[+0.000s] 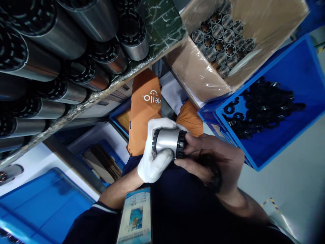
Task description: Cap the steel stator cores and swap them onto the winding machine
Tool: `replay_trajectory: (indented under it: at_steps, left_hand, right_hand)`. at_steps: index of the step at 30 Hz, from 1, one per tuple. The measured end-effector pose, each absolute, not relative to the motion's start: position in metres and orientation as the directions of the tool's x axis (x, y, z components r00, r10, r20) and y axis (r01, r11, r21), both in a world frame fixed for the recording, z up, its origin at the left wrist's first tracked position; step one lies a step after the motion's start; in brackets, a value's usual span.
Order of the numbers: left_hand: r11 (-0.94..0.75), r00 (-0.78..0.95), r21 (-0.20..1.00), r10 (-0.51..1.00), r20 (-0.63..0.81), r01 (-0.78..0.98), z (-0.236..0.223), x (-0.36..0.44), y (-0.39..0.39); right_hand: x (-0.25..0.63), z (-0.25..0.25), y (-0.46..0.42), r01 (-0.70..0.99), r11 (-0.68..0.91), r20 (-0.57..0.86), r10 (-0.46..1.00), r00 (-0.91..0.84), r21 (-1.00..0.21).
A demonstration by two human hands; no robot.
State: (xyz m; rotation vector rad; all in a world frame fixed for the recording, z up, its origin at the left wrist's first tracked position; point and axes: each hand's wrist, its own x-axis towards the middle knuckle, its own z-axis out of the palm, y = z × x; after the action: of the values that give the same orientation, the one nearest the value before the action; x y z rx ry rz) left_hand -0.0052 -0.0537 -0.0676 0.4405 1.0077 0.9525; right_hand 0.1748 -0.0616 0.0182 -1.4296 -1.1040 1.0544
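Observation:
My left hand (155, 159), in a white glove, is wrapped round a short silver metal cylinder (167, 143) with black toothed rings at both ends. My bare right hand (210, 159) pinches the black ring (181, 144) at the cylinder's right end with thumb and fingers. Both hands are held over my lap, above dark clothing. Several more black rings seem to lie in my right palm, though I cannot make them out well.
Long silver cylinders (50, 37) with black end caps are stacked on a green-topped bench (162, 23) at upper left. A cardboard box (203, 74) holds several short tubes. A blue bin (299, 78) holds black rings. An orange cloth (144, 112), another blue bin (38, 203) and a printed badge (135, 220) are nearby.

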Motion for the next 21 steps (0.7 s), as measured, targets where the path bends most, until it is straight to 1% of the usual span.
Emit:
replay_trajectory:
  at_steps: [2,4,6,8,10,12,15,18,19,21]
  left_hand:
    - [0.482,0.208,0.756,0.876,-0.436,-0.444,-0.057,0.005,-0.04]
    - [0.456,0.258,0.762,0.89,-0.376,-0.461,-0.048,0.016,-0.026]
    - [0.485,0.32,0.714,0.874,-0.367,-0.505,-0.043,0.025,-0.015]
    - [0.527,0.354,0.631,0.85,-0.391,-0.569,-0.04,0.029,-0.008]
    - [0.557,0.342,0.55,0.826,-0.448,-0.622,-0.037,0.03,-0.005]
    - [0.576,0.311,0.51,0.8,-0.514,-0.639,-0.034,0.029,-0.004]
    - [0.574,0.234,0.534,0.786,-0.573,-0.621,-0.028,0.03,-0.002]
    - [0.53,0.157,0.573,0.804,-0.573,-0.625,-0.02,0.033,0.002]
    - [0.533,0.143,0.575,0.798,-0.585,-0.621,-0.017,0.034,0.003]
    - [0.545,0.127,0.586,0.788,-0.603,-0.6,-0.011,0.037,0.005]
  right_hand:
    - [0.179,0.018,-0.059,0.171,-0.047,-0.016,0.983,0.183,-0.984]
    - [0.19,0.02,-0.054,0.299,-0.029,0.011,0.991,0.131,-0.954]
    - [0.207,0.021,-0.048,0.464,-0.02,0.01,0.998,0.062,-0.886]
    - [0.225,0.021,-0.043,0.607,-0.032,-0.049,0.999,-0.012,-0.794]
    - [0.239,0.019,-0.042,0.666,-0.033,-0.123,0.988,-0.089,-0.745]
    - [0.246,0.016,-0.045,0.634,-0.067,-0.188,0.974,-0.126,-0.771]
    - [0.24,0.016,-0.054,0.464,-0.15,-0.206,0.976,-0.072,-0.873]
    - [0.227,0.02,-0.06,0.307,-0.146,-0.136,0.989,0.053,-0.941]
    - [0.223,0.021,-0.061,0.285,-0.127,-0.11,0.991,0.074,-0.95]
    - [0.215,0.023,-0.059,0.293,-0.086,-0.063,0.994,0.084,-0.952]
